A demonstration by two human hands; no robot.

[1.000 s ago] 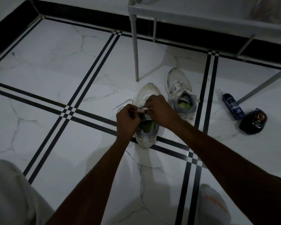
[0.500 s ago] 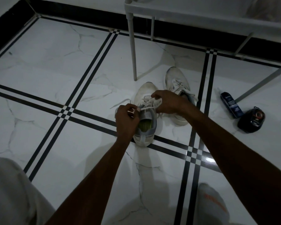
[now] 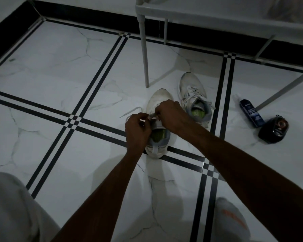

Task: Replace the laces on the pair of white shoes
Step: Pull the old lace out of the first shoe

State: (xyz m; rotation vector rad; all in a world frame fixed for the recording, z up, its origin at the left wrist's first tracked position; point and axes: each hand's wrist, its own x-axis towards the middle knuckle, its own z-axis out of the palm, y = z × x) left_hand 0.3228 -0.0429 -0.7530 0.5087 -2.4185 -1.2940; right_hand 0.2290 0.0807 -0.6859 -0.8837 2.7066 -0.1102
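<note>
mid-frame, my left hand [image 3: 137, 131] and right hand [image 3: 171, 116] each pinch the lace [image 3: 151, 117] over the near shoe [image 3: 157, 128]. i'd keep the tension even and feed it flat.

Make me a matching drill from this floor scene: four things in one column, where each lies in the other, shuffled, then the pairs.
1. near shoe
2. far shoe
3. blue bottle
4. black round object

A. farthest right
B. under both hands
C. lying flat between far shoe and black object
D. still laced, untouched

Pairs: 1-B, 2-D, 3-C, 4-A
</note>
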